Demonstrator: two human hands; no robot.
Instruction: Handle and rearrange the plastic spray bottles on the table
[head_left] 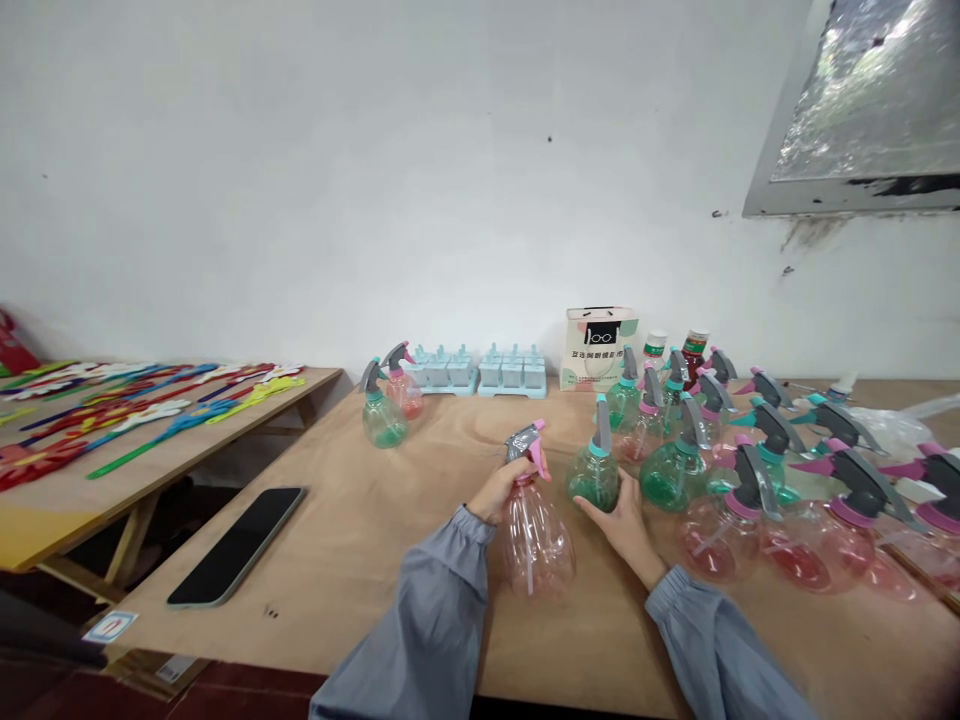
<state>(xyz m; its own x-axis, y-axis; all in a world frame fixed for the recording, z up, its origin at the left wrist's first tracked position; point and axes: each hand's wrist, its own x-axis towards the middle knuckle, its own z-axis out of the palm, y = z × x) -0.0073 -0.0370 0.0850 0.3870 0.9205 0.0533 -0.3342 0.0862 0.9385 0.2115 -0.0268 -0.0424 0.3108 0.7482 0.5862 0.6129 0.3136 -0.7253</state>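
My left hand (496, 492) is closed round the neck of a clear pink spray bottle (540, 550), just below its grey and pink trigger head. This bottle is upright or nearly so, close to me. To its right, my right hand (624, 522) grips the lower side of a green spray bottle (592, 478) with a grey and turquoise head; the thumb lies across the near side, and the other fingers are partly hidden behind it. Just beyond that hand stands another green spray bottle (673, 475), and a pink spray bottle (720, 540) is further right.
Several more pink and green spray bottles crowd the table's right side. At the back are a paper bag (600, 365), pale blue moulds (514, 372) and a green-and-pink bottle pair, its green bottle (384, 420) nearer. A phone (238, 545) lies left. Colourful flat pieces (142, 420) cover another table.
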